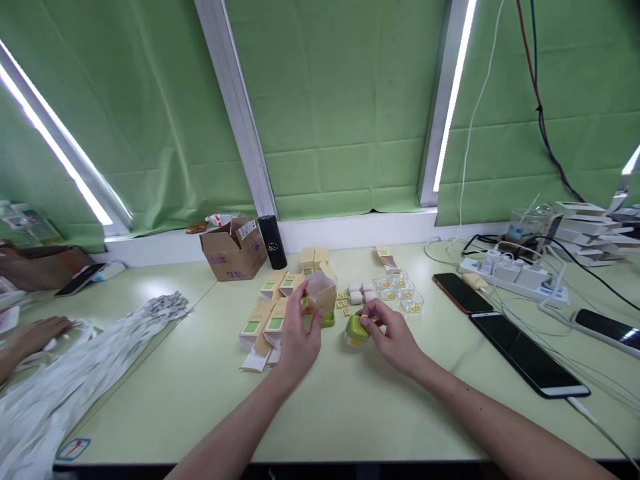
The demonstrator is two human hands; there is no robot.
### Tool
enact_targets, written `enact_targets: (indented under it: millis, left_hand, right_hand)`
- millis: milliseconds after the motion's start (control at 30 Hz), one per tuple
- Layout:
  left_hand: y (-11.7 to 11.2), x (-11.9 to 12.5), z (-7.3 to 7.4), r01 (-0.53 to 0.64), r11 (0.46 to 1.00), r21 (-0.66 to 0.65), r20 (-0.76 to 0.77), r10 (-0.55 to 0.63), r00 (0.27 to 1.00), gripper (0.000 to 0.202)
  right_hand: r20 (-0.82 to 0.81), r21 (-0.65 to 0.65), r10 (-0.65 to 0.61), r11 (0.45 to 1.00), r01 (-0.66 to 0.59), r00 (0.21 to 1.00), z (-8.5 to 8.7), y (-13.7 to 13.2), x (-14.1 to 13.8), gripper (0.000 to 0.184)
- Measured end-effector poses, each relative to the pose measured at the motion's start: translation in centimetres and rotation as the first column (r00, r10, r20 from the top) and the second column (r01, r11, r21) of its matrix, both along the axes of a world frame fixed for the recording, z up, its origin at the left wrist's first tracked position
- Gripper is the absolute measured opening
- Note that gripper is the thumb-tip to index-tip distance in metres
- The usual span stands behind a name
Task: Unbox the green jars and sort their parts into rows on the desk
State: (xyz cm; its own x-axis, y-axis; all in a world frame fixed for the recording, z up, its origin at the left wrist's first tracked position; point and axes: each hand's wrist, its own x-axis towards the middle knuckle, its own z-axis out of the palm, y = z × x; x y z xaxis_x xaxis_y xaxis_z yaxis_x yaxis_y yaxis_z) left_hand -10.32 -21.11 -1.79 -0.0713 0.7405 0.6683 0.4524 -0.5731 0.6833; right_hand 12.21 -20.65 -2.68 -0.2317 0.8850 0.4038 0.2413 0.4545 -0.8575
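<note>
My left hand (301, 330) is closed around a small tan cardboard box (323, 298), its flaps up and pale inside showing. In my right hand (390, 331) is a small clear jar with a green lid (357, 328), gripped by the lid just above the table. Left of my left hand lie several tan boxes with green labels (256, 325), some with flaps hanging open. Between and beyond my hands are a green lid (328, 319), small yellow pieces (342, 304), white-pink blocks (355, 296) and clear jars with yellow inside (400, 291).
An open carton (233, 252) and a black cylinder (273, 243) stand at the back. Phones (527, 353) and a power strip (520, 280) with cables lie at right. At left, another person's hand (37, 337) rests near white straps (105, 373).
</note>
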Motion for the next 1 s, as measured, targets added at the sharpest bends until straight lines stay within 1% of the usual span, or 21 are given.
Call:
enact_targets:
  millis: [67, 100, 167, 233, 300, 367, 400, 467, 533, 633, 733, 833, 900, 1000]
  left_hand:
    - [0.1, 0.2, 0.1, 0.108, 0.992, -0.071, 0.159, -0.096, 0.983, 0.056]
    - [0.2, 0.2, 0.2, 0.172, 0.981, -0.091, 0.248, -0.145, 0.958, 0.058]
    - [0.4, 0.3, 0.2, 0.298, 0.946, -0.127, 0.435, -0.217, 0.874, 0.064]
    - [0.7, 0.2, 0.3, 0.412, 0.897, -0.161, 0.595, -0.245, 0.765, 0.065]
    - [0.8, 0.1, 0.3, 0.523, 0.835, -0.172, 0.696, -0.272, 0.664, 0.058]
    - [0.8, 0.0, 0.4, 0.618, 0.772, -0.149, 0.753, -0.317, 0.577, 0.047]
    - [0.7, 0.0, 0.5, 0.653, 0.744, -0.139, 0.771, -0.332, 0.543, 0.042]
    - [0.5, 0.0, 0.7, 0.694, 0.708, -0.13, 0.802, -0.337, 0.493, 0.038]
    - [0.3, 0.0, 0.9, 0.712, 0.688, -0.14, 0.826, -0.315, 0.467, 0.038]
    - [0.1, 0.0, 1.2, 0.721, 0.672, -0.167, 0.846, -0.277, 0.454, 0.042]
    - [0.0, 0.1, 1.3, 0.733, 0.652, -0.192, 0.843, -0.273, 0.463, 0.045]
    - [0.0, 0.3, 1.2, 0.742, 0.633, -0.221, 0.828, -0.28, 0.485, 0.045]
    - [0.0, 0.5, 1.0, 0.735, 0.636, -0.234, 0.823, -0.273, 0.498, 0.045]
    - [0.1, 0.6, 0.9, 0.705, 0.665, -0.247, 0.817, -0.249, 0.52, 0.046]
  right_hand:
    - [0.134, 0.023, 0.001, 1.0, -0.004, 0.991, -0.1, -0.1, -0.1, 0.013]
    - [0.193, 0.041, -0.002, 0.999, -0.006, 0.981, -0.2, -0.1, -0.2, 0.01]
    - [0.289, 0.081, -0.012, 0.997, -0.012, 0.957, -0.4, -0.1, -0.2, 0.007]
    - [0.362, 0.119, -0.026, 0.993, -0.018, 0.932, -0.5, -0.1, -0.2, 0.007]
    - [0.409, 0.144, -0.032, 0.989, -0.03, 0.912, -0.5, -0.2, -0.2, 0.007]
    - [0.428, 0.153, -0.029, 0.987, -0.041, 0.903, -0.5, -0.2, -0.2, 0.008]
    - [0.431, 0.152, -0.028, 0.988, -0.042, 0.902, -0.4, -0.3, -0.2, 0.008]
    - [0.43, 0.148, -0.028, 0.988, -0.04, 0.903, -0.2, -0.4, -0.2, 0.007]
    - [0.418, 0.155, -0.035, 0.987, -0.034, 0.908, 0.0, -0.5, -0.2, 0.006]
    - [0.362, 0.189, -0.056, 0.982, -0.014, 0.931, 0.2, -0.5, 0.0, 0.01]
    - [0.26, 0.212, -0.073, 0.977, 0.017, 0.963, 0.2, -0.4, 0.2, 0.014]
    - [0.153, 0.207, -0.06, 0.978, 0.027, 0.986, 0.2, -0.1, 0.2, 0.018]
    - [0.097, 0.187, -0.038, 0.982, 0.02, 0.995, 0.2, 0.0, 0.2, 0.021]
    - [0.038, 0.141, -0.011, 0.99, 0.006, 0.999, 0.4, 0.1, 0.1, 0.028]
